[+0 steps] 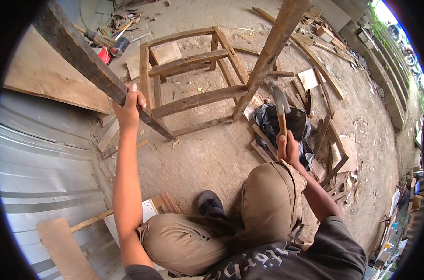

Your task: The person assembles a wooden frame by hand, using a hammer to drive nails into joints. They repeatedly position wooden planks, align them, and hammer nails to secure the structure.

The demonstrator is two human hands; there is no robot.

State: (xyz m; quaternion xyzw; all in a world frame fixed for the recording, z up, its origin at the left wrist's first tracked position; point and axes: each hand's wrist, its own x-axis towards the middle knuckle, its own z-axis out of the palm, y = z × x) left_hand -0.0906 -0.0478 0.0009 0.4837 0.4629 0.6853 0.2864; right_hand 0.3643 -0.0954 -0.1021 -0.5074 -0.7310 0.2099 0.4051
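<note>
A wooden chair frame [200, 100] stands on the ground in front of me, its dark rear posts rising toward the upper edge of the view. My left hand [129, 108] is wrapped round the left post [81, 56], a little above the joint with a cross rail. The right post [277, 44] leans up and away on the other side, with no hand on it. My right hand [289, 147] grips the wooden handle of a claw hammer [281, 105] held upright, its metal head raised beside the frame and apart from it.
Black plastic sheeting [268, 122] and scrap wood [321, 135] lie to the right. A large board [48, 70] leans at the left above corrugated metal sheeting [48, 158]. A can [120, 46] and a wood pile stand far left. Concrete steps [384, 70] edge the right.
</note>
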